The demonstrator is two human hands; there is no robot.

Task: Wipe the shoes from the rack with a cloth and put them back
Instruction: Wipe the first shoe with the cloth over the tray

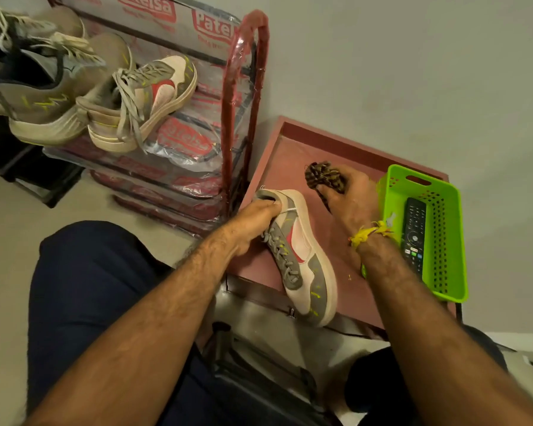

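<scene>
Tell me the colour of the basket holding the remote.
Bright lime green basket, clearest in the head view.

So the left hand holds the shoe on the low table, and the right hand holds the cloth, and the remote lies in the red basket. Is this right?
Not quite: the basket is green, not red, as the head view shows. The rest stands: the left hand holds the shoe on the low table, the right hand holds the cloth, and the remote lies in the basket.

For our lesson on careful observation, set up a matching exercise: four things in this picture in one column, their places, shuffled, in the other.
1 grey-and-pink lace-up sneaker
2 dark patterned cloth
3 black remote control
4 matching second sneaker

A in the green plastic basket
B on the red shoe rack
C held by the left hand
D gripped in the right hand

Pairs: 1-C, 2-D, 3-A, 4-B
</scene>
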